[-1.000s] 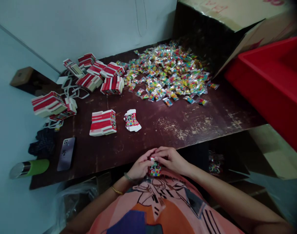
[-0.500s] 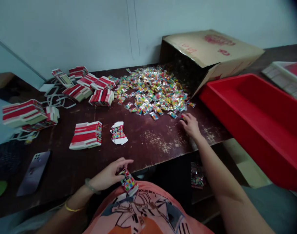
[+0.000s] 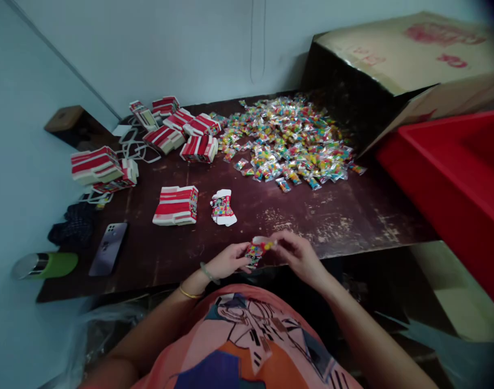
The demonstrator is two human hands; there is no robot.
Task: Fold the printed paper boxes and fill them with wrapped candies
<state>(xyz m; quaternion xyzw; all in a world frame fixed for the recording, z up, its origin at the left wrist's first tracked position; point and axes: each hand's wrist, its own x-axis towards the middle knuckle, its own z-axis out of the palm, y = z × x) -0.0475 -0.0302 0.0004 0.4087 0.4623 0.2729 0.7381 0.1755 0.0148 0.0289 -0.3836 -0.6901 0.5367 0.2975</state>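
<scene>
My left hand [image 3: 228, 261] grips a small colourful printed carton [image 3: 255, 254] at the table's near edge. Touching the carton's top, my right hand [image 3: 295, 253] pinches a small candy packet [image 3: 267, 245] there. A large pile of clear candy packets [image 3: 289, 141] lies at the back of the dark wooden table [image 3: 344, 210]. One flat unfolded carton [image 3: 222, 207] and a stack of red-and-white flat cartons [image 3: 176, 205] lie just beyond my hands.
More carton stacks [image 3: 178, 129] sit at the back left. A phone [image 3: 108, 248], a green bottle [image 3: 44, 265] and a dark cloth [image 3: 71, 229] lie at the left edge. A tipped cardboard box [image 3: 396, 65] and a red bin [image 3: 453, 173] stand on the right.
My right hand reached out to the candy pile, then came back with a packet to the carton. My left hand kept hold of the carton and lifted it slightly.
</scene>
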